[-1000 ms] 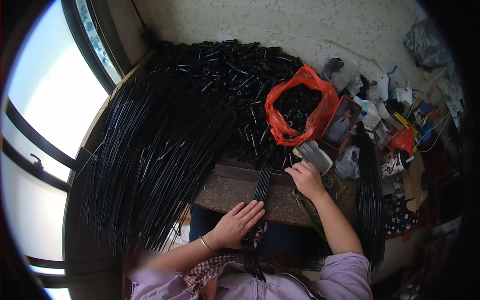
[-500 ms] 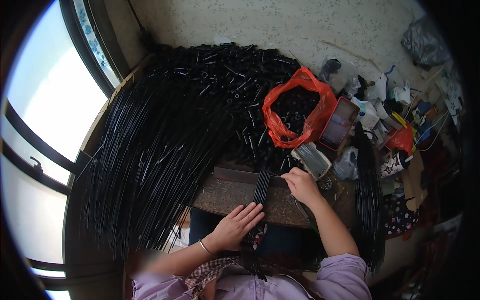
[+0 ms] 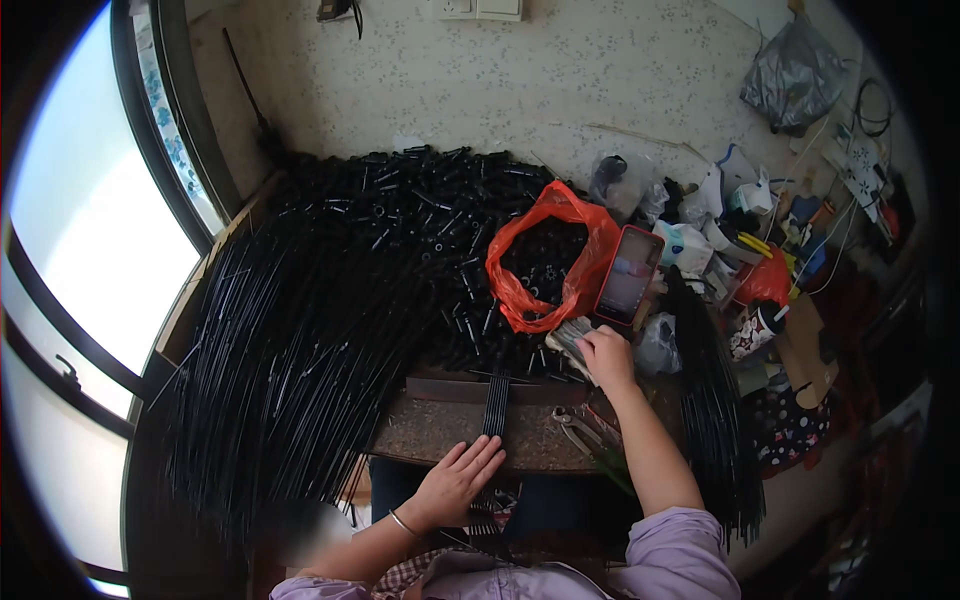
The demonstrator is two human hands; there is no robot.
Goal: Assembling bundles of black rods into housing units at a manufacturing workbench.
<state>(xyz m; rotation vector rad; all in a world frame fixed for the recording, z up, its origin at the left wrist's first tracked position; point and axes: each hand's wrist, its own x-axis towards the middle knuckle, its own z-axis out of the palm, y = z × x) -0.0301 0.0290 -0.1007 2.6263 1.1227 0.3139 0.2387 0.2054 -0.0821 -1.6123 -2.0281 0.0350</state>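
Head view: my left hand (image 3: pixel 455 483) lies flat and released on a small rod bundle (image 3: pixel 495 420) at the slab's (image 3: pixel 430 435) near edge; right hand (image 3: pixel 603 355) grasps small parts (image 3: pixel 566 338); huge rod pile (image 3: pixel 300 340) looks unsorted

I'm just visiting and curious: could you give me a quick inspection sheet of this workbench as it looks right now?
Surface: speckled board in front of the person, partly bare.
Job's things: small flat bunch of black rods lying across the board; left hand flat beside its near end; right hand on a small grey container.
Clutter: huge pile of black rods, red bag of black pieces, phone in red case, pliers, packets and bags at right.
Grip: left hand open; right hand's cannot tell.
Cables: thin wires at far right.
Surroundings: window at left, pale wall behind.
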